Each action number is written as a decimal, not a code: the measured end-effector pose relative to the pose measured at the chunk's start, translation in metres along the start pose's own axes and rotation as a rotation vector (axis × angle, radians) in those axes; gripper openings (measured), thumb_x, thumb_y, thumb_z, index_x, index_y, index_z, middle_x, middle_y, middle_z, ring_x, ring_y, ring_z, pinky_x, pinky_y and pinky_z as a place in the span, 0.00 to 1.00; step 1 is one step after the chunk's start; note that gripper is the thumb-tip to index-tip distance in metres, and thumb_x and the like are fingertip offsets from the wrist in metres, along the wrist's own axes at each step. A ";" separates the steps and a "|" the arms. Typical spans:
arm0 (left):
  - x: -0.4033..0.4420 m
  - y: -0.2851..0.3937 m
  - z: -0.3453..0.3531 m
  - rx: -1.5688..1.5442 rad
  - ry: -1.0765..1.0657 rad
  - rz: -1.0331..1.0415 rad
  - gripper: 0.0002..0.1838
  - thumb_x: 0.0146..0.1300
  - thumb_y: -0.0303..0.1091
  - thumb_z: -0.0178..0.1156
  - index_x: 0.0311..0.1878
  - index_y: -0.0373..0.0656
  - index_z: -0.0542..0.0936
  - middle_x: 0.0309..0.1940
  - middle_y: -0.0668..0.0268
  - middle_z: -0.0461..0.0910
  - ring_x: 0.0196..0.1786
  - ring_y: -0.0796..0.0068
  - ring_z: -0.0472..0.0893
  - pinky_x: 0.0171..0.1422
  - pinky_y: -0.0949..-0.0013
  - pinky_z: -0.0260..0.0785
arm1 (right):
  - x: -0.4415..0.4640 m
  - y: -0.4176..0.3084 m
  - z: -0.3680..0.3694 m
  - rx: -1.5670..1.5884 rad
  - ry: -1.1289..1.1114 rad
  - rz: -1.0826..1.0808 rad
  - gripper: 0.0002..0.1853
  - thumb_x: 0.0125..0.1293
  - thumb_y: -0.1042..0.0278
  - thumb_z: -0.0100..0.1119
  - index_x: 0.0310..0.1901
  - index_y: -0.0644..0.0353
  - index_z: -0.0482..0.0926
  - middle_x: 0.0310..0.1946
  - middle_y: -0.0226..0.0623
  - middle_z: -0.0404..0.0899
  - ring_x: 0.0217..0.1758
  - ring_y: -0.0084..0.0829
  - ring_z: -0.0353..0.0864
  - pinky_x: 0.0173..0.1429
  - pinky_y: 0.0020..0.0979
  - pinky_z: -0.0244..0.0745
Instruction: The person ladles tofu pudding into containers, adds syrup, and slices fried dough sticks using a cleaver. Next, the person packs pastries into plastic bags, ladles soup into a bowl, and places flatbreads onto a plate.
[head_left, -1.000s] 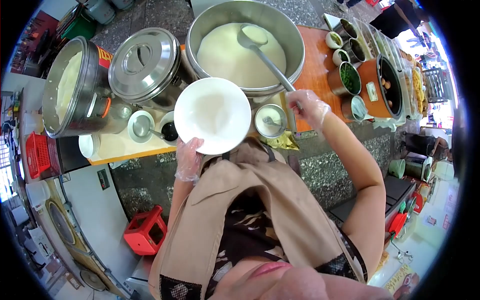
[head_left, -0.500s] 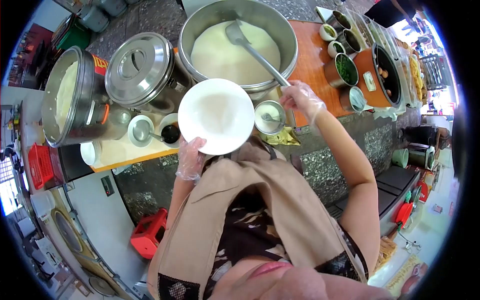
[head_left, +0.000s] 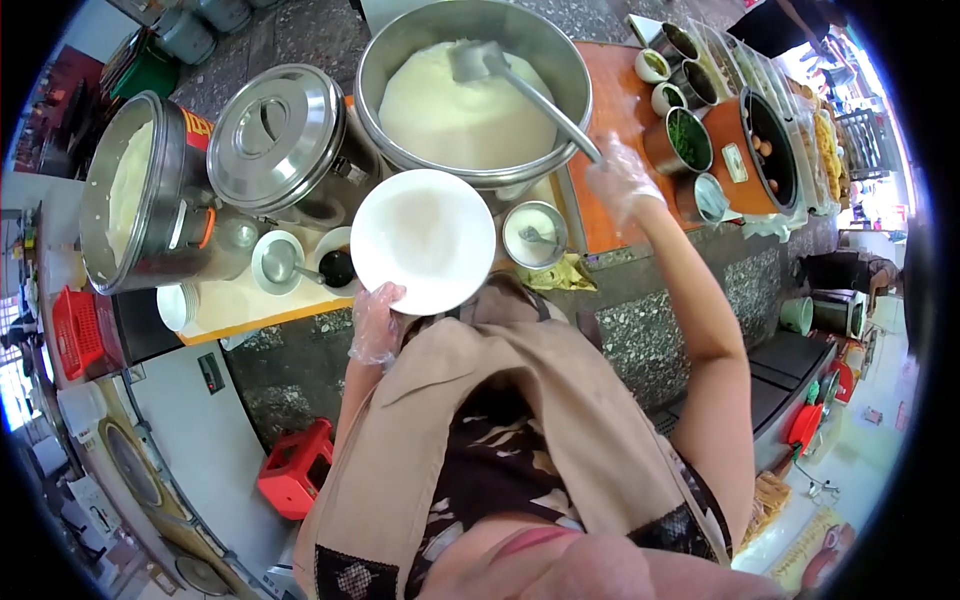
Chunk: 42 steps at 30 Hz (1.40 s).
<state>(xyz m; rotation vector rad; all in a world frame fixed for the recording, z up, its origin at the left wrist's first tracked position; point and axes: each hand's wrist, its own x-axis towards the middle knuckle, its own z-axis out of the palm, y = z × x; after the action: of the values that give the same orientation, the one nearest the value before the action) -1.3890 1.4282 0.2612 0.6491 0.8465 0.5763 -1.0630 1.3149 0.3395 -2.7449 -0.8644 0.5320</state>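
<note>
In a clear glove, my left hand (head_left: 376,325) is closed on the lower left rim of a white bowl (head_left: 422,242), tilted so that its inside faces the camera. My right hand (head_left: 622,178), gloved too and slightly blurred, grips the end of a long metal ladle (head_left: 545,105). The ladle's head lies over the pale, creamy contents (head_left: 455,115) of a big steel pot (head_left: 372,85). Just right of the white bowl stands a small steel cup (head_left: 534,262) with white contents and a spoon in it.
Left are a lidded steel pot (head_left: 270,135), an open pot (head_left: 150,200), a small bowl with a ladle (head_left: 278,262) and a dark sauce bowl (head_left: 338,268). Right are a container of chopped greens (head_left: 688,140) and an orange pot with eggs (head_left: 735,155). A red stool (head_left: 297,470) stands lower left.
The ladle's head has gone from scooping in the pot to tipped above its contents, near the far side. My right hand has shifted slightly right. The white bowl stays in my left hand.
</note>
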 end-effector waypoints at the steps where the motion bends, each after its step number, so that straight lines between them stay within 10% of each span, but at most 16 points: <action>1: 0.000 0.000 0.001 -0.008 0.027 -0.010 0.36 0.43 0.24 0.58 0.60 0.28 0.61 0.47 0.54 0.73 0.50 0.59 0.76 0.56 0.64 0.72 | 0.001 -0.006 0.000 -0.313 0.169 -0.204 0.12 0.61 0.72 0.48 0.46 0.66 0.70 0.39 0.55 0.78 0.43 0.47 0.81 0.45 0.40 0.77; 10: -0.004 0.001 -0.007 -0.027 0.021 0.003 0.35 0.44 0.22 0.54 0.61 0.29 0.59 0.49 0.53 0.72 0.51 0.58 0.76 0.56 0.63 0.72 | 0.028 0.012 -0.012 -0.261 -0.219 -0.163 0.20 0.63 0.59 0.46 0.41 0.71 0.76 0.41 0.54 0.79 0.41 0.44 0.82 0.42 0.36 0.77; 12: -0.004 0.002 -0.004 -0.056 0.028 0.018 0.35 0.44 0.22 0.54 0.61 0.28 0.59 0.50 0.52 0.72 0.51 0.58 0.76 0.57 0.63 0.72 | 0.021 -0.004 -0.048 0.106 -0.561 0.243 0.20 0.60 0.58 0.47 0.37 0.72 0.77 0.40 0.52 0.80 0.39 0.41 0.82 0.40 0.36 0.78; 18: -0.002 0.008 -0.003 -0.040 -0.005 0.018 0.33 0.45 0.23 0.53 0.60 0.27 0.61 0.49 0.53 0.72 0.51 0.60 0.76 0.56 0.64 0.72 | 0.064 -0.011 -0.008 -0.672 -0.108 -0.122 0.15 0.58 0.66 0.52 0.41 0.68 0.79 0.43 0.50 0.80 0.48 0.43 0.81 0.48 0.37 0.77; 21: -0.004 0.010 -0.001 -0.027 0.001 0.033 0.31 0.47 0.24 0.52 0.58 0.27 0.62 0.48 0.53 0.73 0.49 0.63 0.77 0.54 0.67 0.72 | 0.072 -0.014 -0.010 -0.611 -0.320 -0.143 0.15 0.58 0.67 0.50 0.41 0.67 0.80 0.45 0.51 0.79 0.49 0.45 0.80 0.50 0.38 0.76; 25: -0.005 0.013 0.001 -0.029 0.023 0.043 0.32 0.46 0.25 0.54 0.58 0.27 0.63 0.48 0.54 0.73 0.48 0.63 0.77 0.54 0.68 0.71 | 0.053 -0.028 -0.044 -0.088 -0.585 0.116 0.16 0.58 0.57 0.53 0.21 0.60 0.69 0.15 0.33 0.65 0.16 0.29 0.64 0.21 0.34 0.59; 32: 0.002 0.028 0.007 -0.079 0.015 0.113 0.30 0.47 0.25 0.54 0.58 0.27 0.64 0.48 0.54 0.72 0.50 0.63 0.76 0.57 0.66 0.70 | 0.029 0.010 -0.035 0.527 -0.681 0.380 0.17 0.59 0.55 0.59 0.21 0.53 0.66 0.14 0.25 0.60 0.13 0.20 0.55 0.16 0.25 0.51; 42: 0.046 0.075 0.017 -0.042 -0.100 0.210 0.35 0.50 0.30 0.54 0.62 0.26 0.58 0.51 0.49 0.70 0.53 0.57 0.77 0.53 0.62 0.77 | -0.016 0.019 -0.007 0.583 -0.465 0.250 0.17 0.61 0.51 0.59 0.27 0.57 0.71 0.17 0.23 0.63 0.18 0.18 0.59 0.20 0.25 0.54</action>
<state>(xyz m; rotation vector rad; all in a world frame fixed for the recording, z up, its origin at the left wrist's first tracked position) -1.3656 1.5048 0.3010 0.7276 0.6750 0.7429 -1.0631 1.2891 0.3441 -2.2185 -0.3507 1.2761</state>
